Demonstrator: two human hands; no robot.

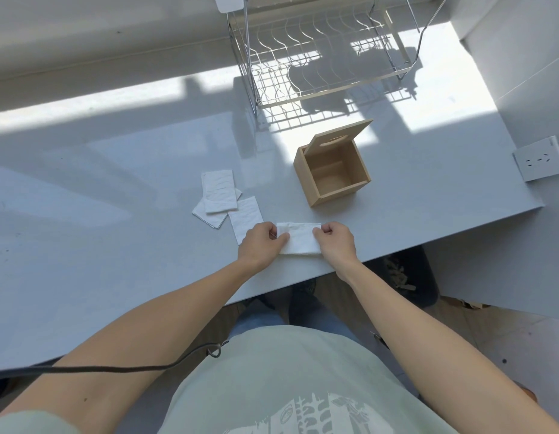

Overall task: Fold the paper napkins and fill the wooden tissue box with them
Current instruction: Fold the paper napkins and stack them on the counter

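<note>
Napkin [300,242] lies at the desk [115,214] edge, pinched at its ends by the left hand [261,242] and right hand [334,242], both grips clamped mid-fold; next, I judge, press the crease, then carry it to the open, empty box [333,170].

White napkin [300,241] flat at table edge, 3 more [218,191] lying left; open empty wooden box [333,170] behind, lid up

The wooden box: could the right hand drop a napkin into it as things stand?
Probably yes. The wooden box stands open, its lid tipped back, nothing between it and the right hand, though both hands now pinch a napkin.
</note>
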